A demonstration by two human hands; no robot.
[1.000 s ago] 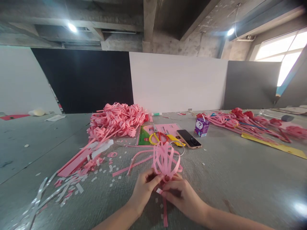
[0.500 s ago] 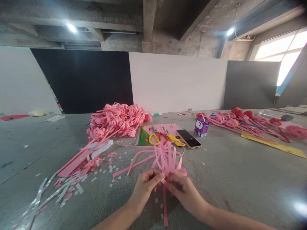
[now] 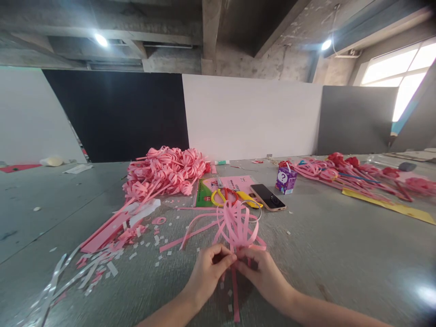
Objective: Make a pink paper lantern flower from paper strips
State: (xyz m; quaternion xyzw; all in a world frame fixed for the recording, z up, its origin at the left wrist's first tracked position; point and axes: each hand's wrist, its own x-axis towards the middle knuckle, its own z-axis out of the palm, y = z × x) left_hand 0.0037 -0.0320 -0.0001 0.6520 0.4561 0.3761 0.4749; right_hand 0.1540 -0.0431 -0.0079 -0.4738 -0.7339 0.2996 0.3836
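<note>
A pink paper-strip flower (image 3: pixel 240 229) with looped petals is between my hands at the front middle. My left hand (image 3: pixel 208 269) pinches the flower's base with thumb and forefinger. From the other side, my right hand (image 3: pixel 265 273) closes on the same base, its fingertips nearly meeting the left ones. What exactly lies between the fingertips is hidden. One flat pink strip (image 3: pixel 235 297) runs from under the hands towards me. Loose pink strips (image 3: pixel 194 238) stretch out to the left of the flower.
Beyond the flower lie scissors (image 3: pixel 218 198), a yellow cutter (image 3: pixel 250 200), a phone (image 3: pixel 268 197) and a printed pink-green sheet (image 3: pixel 203 187). A purple drink carton (image 3: pixel 286 180) stands right. Heaped pink paper flowers (image 3: pixel 165 170) and scraps lie left; more flowers (image 3: pixel 337 172) and a yellow strip (image 3: pixel 388 206) lie right.
The small white piece that showed between my fingertips is now out of sight. My left fingertips have shifted slightly right, closer to the right hand. The flower has barely moved.
</note>
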